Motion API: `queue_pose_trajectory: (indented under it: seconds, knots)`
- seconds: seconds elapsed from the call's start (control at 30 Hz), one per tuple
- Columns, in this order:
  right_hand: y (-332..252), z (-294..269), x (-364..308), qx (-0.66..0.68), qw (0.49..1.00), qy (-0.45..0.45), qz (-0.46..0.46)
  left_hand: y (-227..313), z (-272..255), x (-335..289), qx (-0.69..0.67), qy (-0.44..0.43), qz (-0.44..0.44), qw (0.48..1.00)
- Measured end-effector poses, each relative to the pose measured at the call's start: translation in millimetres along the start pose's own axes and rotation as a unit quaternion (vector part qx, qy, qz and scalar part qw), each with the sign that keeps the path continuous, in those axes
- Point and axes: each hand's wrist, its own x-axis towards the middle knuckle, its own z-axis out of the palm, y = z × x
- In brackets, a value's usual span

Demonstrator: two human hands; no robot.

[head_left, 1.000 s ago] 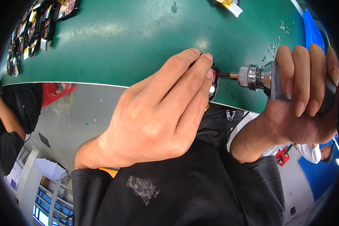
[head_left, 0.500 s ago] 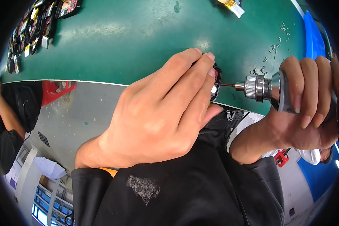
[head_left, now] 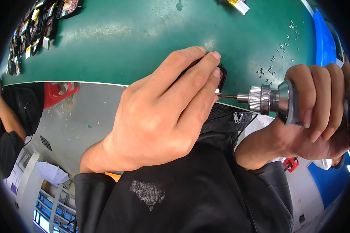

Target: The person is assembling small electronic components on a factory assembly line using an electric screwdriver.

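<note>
My left hand (head_left: 163,108) is closed over a small black device casing (head_left: 223,76), pinning it at the table's near edge. Only the right end of the casing shows, with a bit of red board inside; the rest is under my fingers. In my right hand (head_left: 319,105) is an electric screwdriver (head_left: 262,99) with a knurled metal nose, lying nearly level and pointing left. Its thin bit reaches the casing's lower right corner, close to my left fingertips. Whether the tip sits on a screw cannot be made out.
Several small loose screws (head_left: 266,71) are scattered on the green table (head_left: 116,46) at the right. A blue bin (head_left: 324,39) stands at the right edge. Several opened devices (head_left: 35,31) crowd the far left. A battery piece (head_left: 240,6) lies at the back. Another person's arm (head_left: 11,116) shows at left.
The screwdriver has moved a little left and toward me, its bit going from the casing's right side to its lower corner. My left hand and the casing have shifted slightly left.
</note>
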Motion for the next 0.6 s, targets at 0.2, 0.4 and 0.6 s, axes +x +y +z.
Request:
queue_pose_trajectory:
  seconds: [0.2, 0.4, 0.6]
  knots:
    - [-7, -5, -1, 0.018, 1.000, 0.002, 0.006, 1, -1, 0, 0.001, 0.003, -0.006, 1.000]
    - [0, -4, 0, 0.038, 0.999, 0.003, 0.011, 0, -1, -1, 0.007, -0.001, -0.003, 1.000]
    - [6, -4, 2, 0.041, 0.999, 0.002, 0.002, -1, -1, -1, 0.007, 0.002, 0.000, 1.000]
